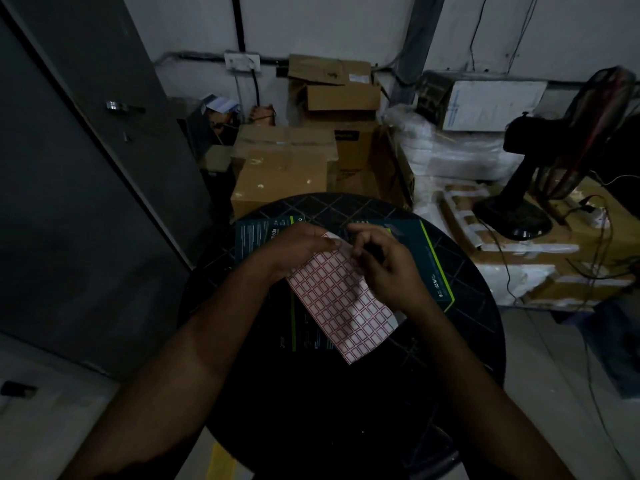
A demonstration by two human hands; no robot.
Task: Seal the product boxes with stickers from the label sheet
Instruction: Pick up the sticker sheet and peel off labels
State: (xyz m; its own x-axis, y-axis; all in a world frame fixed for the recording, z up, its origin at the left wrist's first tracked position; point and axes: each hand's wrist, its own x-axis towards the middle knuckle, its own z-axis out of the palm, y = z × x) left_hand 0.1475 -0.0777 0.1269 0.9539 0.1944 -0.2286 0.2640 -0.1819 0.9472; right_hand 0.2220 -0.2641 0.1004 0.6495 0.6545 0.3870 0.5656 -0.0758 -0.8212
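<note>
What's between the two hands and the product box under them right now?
In the head view, the label sheet, held by left hand and right hand, lies over the dark product box.

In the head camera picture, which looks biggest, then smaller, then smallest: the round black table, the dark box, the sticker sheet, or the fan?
1. Round black table
2. Dark box, partly hidden under the hands
3. Sticker sheet and fan: they look about alike, and the fan stands farther away, so I won't rank them.

The label sheet — white, gridded with small red-bordered stickers — is held tilted above the product box, its top corner curled. That dark teal box — lime-edged, printed with white text — lies flat beneath the sheet.
</note>
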